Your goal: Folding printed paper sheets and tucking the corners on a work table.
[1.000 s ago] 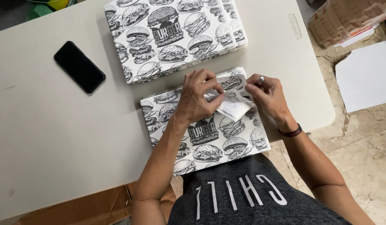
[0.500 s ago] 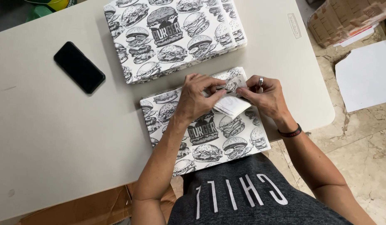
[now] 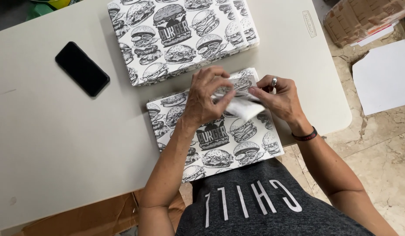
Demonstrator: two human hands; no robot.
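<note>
A flat sheet printed with black-and-white burger drawings (image 3: 220, 144) lies on the table right in front of me. Its far right corner is folded up, showing its plain white underside (image 3: 244, 107). My left hand (image 3: 204, 98) pinches that white flap from the left. My right hand (image 3: 279, 98), with a ring and a dark wristband, grips the same flap from the right. A stack of the same printed sheets (image 3: 180, 35) sits farther back on the table.
A black phone (image 3: 82, 68) lies face up at the left of the pale table (image 3: 58, 144). Right of the table, on the stone floor, are a white sheet (image 3: 383, 78) and a cardboard box (image 3: 355, 19). Brown cardboard (image 3: 80, 218) shows under the near edge.
Both hands have shifted slightly on the folded corner; the white flap now sits lower and more to the right between the fingers. The sheets and phone have not moved.
</note>
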